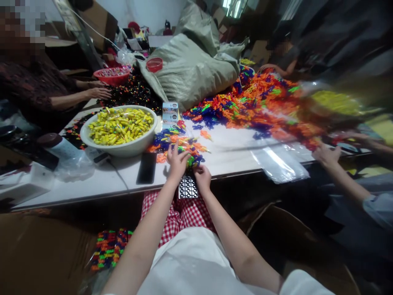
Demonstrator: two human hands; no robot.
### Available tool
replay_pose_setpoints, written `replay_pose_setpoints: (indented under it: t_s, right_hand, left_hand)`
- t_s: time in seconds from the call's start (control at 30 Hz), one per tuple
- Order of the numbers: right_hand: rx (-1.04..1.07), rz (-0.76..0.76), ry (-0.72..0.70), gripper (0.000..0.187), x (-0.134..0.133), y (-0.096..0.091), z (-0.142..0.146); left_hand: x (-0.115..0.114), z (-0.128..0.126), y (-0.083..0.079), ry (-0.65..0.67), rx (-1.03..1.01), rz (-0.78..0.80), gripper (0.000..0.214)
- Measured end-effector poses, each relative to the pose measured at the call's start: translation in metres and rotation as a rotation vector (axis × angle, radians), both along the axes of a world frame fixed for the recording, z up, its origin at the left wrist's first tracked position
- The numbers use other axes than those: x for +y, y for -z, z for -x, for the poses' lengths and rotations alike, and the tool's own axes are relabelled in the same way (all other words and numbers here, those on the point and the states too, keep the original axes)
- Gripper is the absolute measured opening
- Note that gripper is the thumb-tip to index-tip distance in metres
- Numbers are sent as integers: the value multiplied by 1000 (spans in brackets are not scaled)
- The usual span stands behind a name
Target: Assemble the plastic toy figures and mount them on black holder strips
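Note:
A black-and-white tray with rows of round holes (pixel 188 187) is tilted at the table's front edge, above my lap. My right hand (pixel 203 179) has its fingers curled on the tray's right edge. On the other side, my left hand (pixel 178 162) is raised with fingers apart, near a loose heap of small orange, blue and green plastic pieces (pixel 205 146). Several coloured pieces lie at the tray's far end, between my hands. Whether a small piece touches my left fingertips is hidden.
A white basin (pixel 119 150) of yellow wrapped pieces stands left, beside a dark phone (pixel 146 168). Clear plastic bags (pixel 281 162) lie right. Behind are a large sack (pixel 193 69) and a big colourful pile (pixel 245 104). Co-workers' hands (pixel 328 155) work at both sides.

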State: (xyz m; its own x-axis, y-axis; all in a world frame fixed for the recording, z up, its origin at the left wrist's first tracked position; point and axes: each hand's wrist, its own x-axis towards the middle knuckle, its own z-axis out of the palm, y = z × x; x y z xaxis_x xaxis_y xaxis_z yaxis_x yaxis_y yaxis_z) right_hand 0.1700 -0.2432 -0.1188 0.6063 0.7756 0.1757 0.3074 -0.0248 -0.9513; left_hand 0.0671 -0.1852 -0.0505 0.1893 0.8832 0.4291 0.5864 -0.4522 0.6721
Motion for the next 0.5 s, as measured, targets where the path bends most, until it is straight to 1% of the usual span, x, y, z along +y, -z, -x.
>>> replay_pose_setpoints:
  t_s: [0.27, 0.4, 0.5]
  right_hand:
    - [-36, 50, -64, 10, 9, 1, -10]
    - [-40, 66, -72, 10, 10, 1, -10]
    - [-32, 76, -82, 11, 9, -1, -10]
  left_hand:
    - [1, 0, 3, 36, -45, 36, 18]
    - [1, -1, 4, 26, -49, 30, 18]
    - [0, -2, 3, 33, -46, 56, 19]
